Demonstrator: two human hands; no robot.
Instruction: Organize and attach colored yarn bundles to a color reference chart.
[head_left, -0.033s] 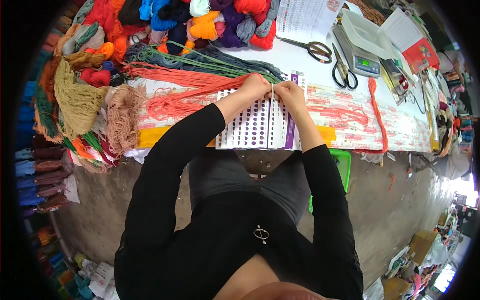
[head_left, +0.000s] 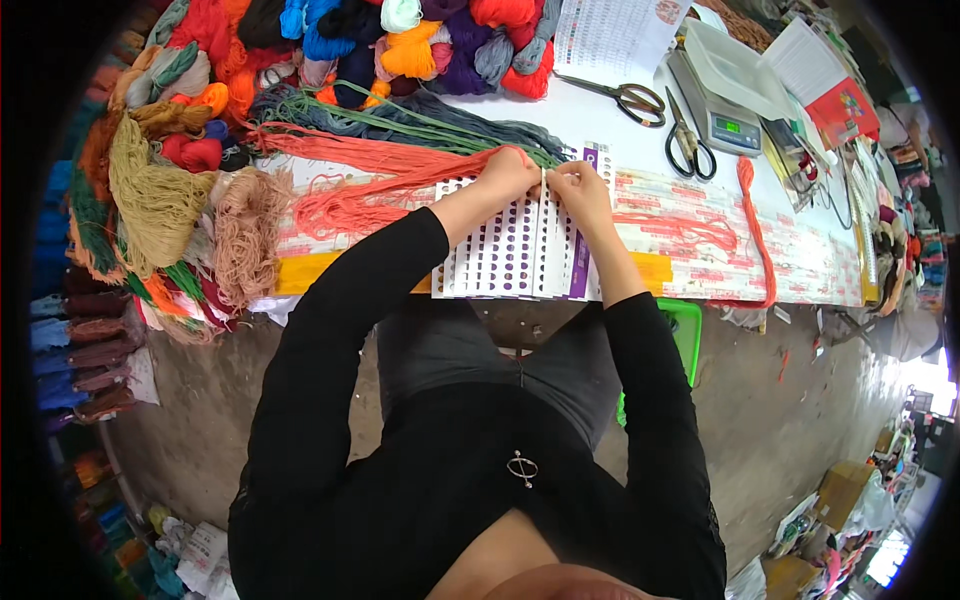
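A stack of white punched cards (head_left: 490,262) with rows of round holes and a purple strip lies at the table's front edge. Over its far end, my left hand (head_left: 512,176) is closed on a bundle of coral yarn (head_left: 400,163) that trails away to the left. Close beside it, my right hand (head_left: 583,192) has thumb and fingertips drawn together at the upper edge of a narrow raised card; whatever lies between them is too small to make out. Green and grey-blue strands (head_left: 470,122) run to the cards' far end, just beyond my hands.
Heaped yarn skeins (head_left: 160,200) cover the table's left and back. Two pairs of scissors, one black-handled (head_left: 690,150) and one darker (head_left: 640,103), lie right of centre near a digital scale (head_left: 725,110). A coral hank (head_left: 758,235) hangs over the right front edge, above a green basket (head_left: 690,340).
The fingers of my right hand have shifted slightly at the card's edge. My left hand and the coral yarn look unmoved.
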